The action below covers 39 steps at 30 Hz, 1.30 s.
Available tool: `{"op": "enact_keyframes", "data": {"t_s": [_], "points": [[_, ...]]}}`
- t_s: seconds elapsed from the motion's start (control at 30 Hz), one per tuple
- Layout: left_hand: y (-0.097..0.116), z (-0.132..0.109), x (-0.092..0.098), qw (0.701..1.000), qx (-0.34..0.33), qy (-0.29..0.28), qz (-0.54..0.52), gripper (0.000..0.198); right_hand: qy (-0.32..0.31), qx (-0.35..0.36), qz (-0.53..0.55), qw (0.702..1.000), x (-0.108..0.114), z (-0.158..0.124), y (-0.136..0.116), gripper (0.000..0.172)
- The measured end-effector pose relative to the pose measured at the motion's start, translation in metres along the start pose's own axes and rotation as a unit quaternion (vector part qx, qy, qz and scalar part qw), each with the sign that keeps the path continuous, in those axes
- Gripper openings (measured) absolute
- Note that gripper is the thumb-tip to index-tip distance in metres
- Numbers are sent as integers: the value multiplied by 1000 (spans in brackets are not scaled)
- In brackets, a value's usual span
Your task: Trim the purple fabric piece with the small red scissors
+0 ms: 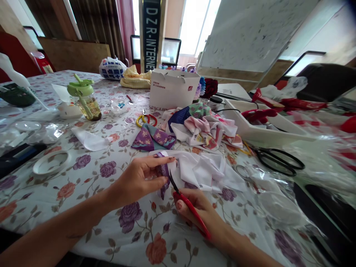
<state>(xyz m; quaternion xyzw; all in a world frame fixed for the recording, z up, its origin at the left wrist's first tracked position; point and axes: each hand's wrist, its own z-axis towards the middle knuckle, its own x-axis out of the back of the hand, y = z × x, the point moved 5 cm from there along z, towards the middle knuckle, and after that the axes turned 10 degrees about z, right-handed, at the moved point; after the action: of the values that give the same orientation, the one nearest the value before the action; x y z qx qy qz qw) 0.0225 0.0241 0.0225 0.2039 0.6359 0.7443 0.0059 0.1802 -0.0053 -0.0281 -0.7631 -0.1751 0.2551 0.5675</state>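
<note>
- the left hand (pixel 136 181): thumb and fingertips pinched together on the edge of a white cloth with a purple floral print (pixel 163 174), gripping it just above the table
- the right hand (pixel 194 211): fingers clamped around red-handled thread snips (pixel 191 213), their dark pointed blades at the purple part of the cloth
- the white cloth runs from between the hands across a white-and-purple floral tablecloth (pixel 91 181), in loose folds to the right
- just ahead of the hands: a folded purple-and-teal patterned fabric piece (pixel 152 138) and a crumpled heap of printed fabric scraps (pixel 201 128)
- to the right: black-handled steel scissors (pixel 278 161) lying on a clear plastic sheet (pixel 278 196)
- further on: a white paper carrier bag (pixel 174 89) and a green-lidded glass bottle (pixel 85 102)
</note>
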Motion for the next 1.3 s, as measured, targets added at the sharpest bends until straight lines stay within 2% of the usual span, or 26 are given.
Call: {"op": "enact_keyframes", "data": {"t_s": [0.87, 1.3], "points": [[-7, -1, -5, 998, 34, -26, -39, 51, -13, 13, 15, 1000, 1, 1, 3, 52], [-2, 0, -4, 999, 25, -14, -29, 51, -7, 5, 4, 1000, 1, 1, 2, 54]]}}
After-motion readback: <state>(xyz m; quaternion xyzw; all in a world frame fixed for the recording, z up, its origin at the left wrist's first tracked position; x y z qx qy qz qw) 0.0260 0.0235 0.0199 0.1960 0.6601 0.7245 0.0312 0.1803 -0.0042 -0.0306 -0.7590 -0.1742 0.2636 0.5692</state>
